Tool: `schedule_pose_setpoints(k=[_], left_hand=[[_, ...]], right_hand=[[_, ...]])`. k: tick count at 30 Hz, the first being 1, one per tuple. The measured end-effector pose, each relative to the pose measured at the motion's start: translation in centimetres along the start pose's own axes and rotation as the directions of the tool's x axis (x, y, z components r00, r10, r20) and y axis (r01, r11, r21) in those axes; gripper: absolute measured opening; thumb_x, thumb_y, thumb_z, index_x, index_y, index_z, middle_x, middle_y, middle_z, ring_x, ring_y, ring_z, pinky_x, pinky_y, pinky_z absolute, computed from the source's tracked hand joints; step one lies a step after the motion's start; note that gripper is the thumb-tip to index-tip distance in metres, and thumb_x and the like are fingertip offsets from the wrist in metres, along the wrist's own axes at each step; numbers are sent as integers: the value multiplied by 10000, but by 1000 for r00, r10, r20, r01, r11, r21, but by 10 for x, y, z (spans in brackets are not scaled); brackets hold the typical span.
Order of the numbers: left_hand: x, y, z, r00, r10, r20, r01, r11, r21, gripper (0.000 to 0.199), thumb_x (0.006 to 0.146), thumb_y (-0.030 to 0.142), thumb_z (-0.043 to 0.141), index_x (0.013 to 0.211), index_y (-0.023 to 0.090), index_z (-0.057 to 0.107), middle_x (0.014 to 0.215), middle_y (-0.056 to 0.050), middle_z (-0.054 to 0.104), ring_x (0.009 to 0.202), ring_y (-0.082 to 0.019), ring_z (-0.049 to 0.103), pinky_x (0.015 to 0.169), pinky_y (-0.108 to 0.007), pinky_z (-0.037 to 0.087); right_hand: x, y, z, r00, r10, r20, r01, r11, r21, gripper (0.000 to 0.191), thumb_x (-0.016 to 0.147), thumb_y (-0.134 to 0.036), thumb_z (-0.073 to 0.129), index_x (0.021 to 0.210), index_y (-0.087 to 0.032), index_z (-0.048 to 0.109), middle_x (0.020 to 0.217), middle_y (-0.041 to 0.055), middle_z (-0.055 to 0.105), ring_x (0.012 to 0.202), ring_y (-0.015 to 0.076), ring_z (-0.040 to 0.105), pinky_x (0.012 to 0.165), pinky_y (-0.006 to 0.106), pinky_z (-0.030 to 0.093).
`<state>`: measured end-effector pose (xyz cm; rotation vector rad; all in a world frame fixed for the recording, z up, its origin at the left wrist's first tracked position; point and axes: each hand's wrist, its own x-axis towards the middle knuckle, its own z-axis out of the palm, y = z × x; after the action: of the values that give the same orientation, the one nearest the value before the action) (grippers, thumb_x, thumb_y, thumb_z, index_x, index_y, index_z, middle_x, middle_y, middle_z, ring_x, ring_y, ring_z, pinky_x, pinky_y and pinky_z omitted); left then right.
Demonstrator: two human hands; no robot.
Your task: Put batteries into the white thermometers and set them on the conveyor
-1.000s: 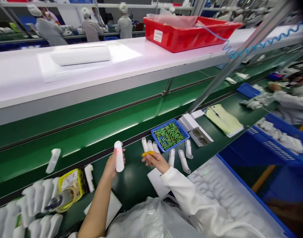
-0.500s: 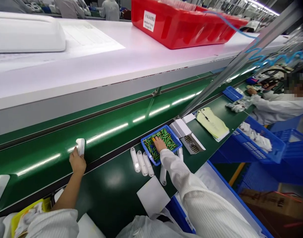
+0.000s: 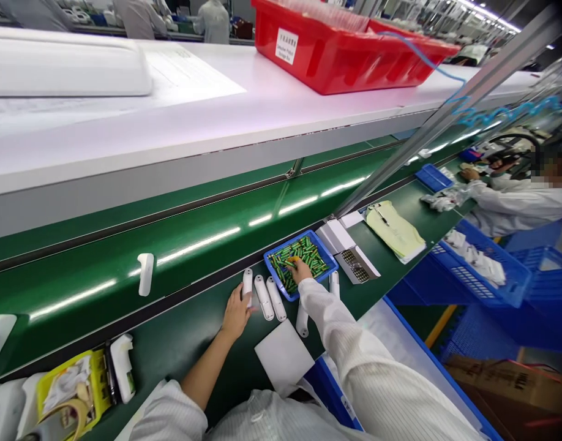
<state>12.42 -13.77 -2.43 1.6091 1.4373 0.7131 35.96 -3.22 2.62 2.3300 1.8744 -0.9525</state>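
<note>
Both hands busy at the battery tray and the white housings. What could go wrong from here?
1. The right hand digs in the blue tray of loose green batteries; one could be flicked over the low rim.
2. The left hand is on the leftmost white housing, close beside two others; it may knock them askew.
3. The right sleeve crosses a housing and could drag it.

The green table [image 3: 207, 343] carries a blue tray [image 3: 320, 245] of batteries. Left of the tray lie 3 white cases [image 3: 265, 294]; right of it, a yellow folder [image 3: 393, 229].
</note>
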Motion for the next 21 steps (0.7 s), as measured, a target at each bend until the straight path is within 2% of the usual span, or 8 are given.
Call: schedule_pose_setpoints(k=[2,4,6,8,12,14,17,21], left_hand=[[-4,-5,-9,996,-73,-41,71,996,-45,96,758,162,582,851,179,602,1292,-123,468,1265,-339,368,1056,-574,236],[-8,-9,-22,989,-137,-61,130,985,-114,46,734,169,591,734,180,547,1158,-115,540,1184,-337,440,1023,-579,275],[-16,-10,-34,978,-199,-60,183,961,-209,103,713,218,621,743,190,527,1031,-96,586,1078,-317,521,975,-548,349],[-29,-7,-47,965,-259,-43,232,916,-327,239,723,320,633,903,197,535,959,-89,614,969,-290,590,901,-500,429],[-63,22,-74,952,-304,29,268,788,-555,653,806,473,540,1336,189,283,1015,-129,648,937,-253,643,834,-430,493],[-81,47,-89,952,-299,66,246,620,-745,725,810,424,569,1392,196,202,1104,-146,634,1019,-246,622,887,-416,480],[-104,86,-111,953,-296,69,164,310,-936,688,749,257,657,1348,184,328,1179,-140,600,1069,-236,589,885,-355,492],[-126,127,-132,944,-329,-39,44,240,-970,382,749,241,677,1108,177,565,1020,-53,584,802,-134,575,561,-208,486]], right_hand=[[-14,1,-6,1000,-12,-28,20,954,299,264,937,-349,506,1065,-127,569,910,34,619,694,112,598,622,270,528],[-32,0,-10,998,-50,-41,65,833,549,303,943,-405,477,962,-122,581,782,5,602,582,86,554,551,238,495],[-53,-3,-14,993,-99,-67,116,671,732,389,909,-508,481,873,-132,575,721,-4,587,556,85,539,535,235,476],[-74,-10,-17,985,-141,-97,156,505,849,475,804,-625,550,842,-152,564,725,4,594,580,99,554,540,242,470],[-118,-34,-21,967,-227,-117,175,258,950,530,589,-624,742,813,-174,573,722,19,615,600,123,570,508,236,440],[-140,-47,-23,954,-283,-104,162,190,968,466,601,-541,780,804,-169,586,733,34,637,615,129,587,511,232,441],[-170,-66,-25,930,-359,-77,132,131,983,388,648,-452,787,836,-166,604,788,57,674,675,145,627,557,241,475],[-204,-89,-23,898,-438,-36,91,105,990,377,637,-443,798,815,-161,622,764,52,680,684,159,651,567,257,503]])
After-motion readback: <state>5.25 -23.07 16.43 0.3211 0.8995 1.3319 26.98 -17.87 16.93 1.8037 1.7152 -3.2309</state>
